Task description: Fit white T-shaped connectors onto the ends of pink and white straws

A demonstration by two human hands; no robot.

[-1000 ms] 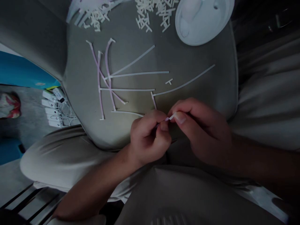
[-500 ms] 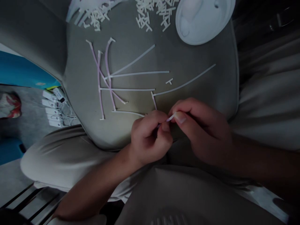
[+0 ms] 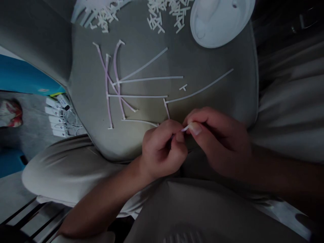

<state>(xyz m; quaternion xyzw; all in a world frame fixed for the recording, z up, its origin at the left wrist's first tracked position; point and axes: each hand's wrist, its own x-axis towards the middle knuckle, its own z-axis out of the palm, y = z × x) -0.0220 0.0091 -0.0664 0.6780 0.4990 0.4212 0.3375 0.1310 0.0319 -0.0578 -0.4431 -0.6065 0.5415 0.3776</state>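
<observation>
My left hand (image 3: 164, 148) is closed on a thin purple tube, mostly hidden in the fingers. My right hand (image 3: 215, 138) pinches a small white connector (image 3: 186, 128) that meets the tube's end between the two hands. Just beyond my fingers, a purple tube piece (image 3: 167, 109) joins a long clear tube (image 3: 202, 89) on the grey seat. A loose white T-shaped connector (image 3: 183, 87) lies near that clear tube. Farther left, joined purple and clear tubes (image 3: 107, 77) lie crossed over one another.
Piles of white connectors (image 3: 155, 17) and clear tubes (image 3: 88, 15) are at the seat's far edge, beside a white round container (image 3: 220, 27). White power adapters with cables (image 3: 59, 118) lie on the floor at the left.
Both hands have stayed nearly in place; the left hand has shifted very slightly right, and less of the white connector shows between the fingers.
</observation>
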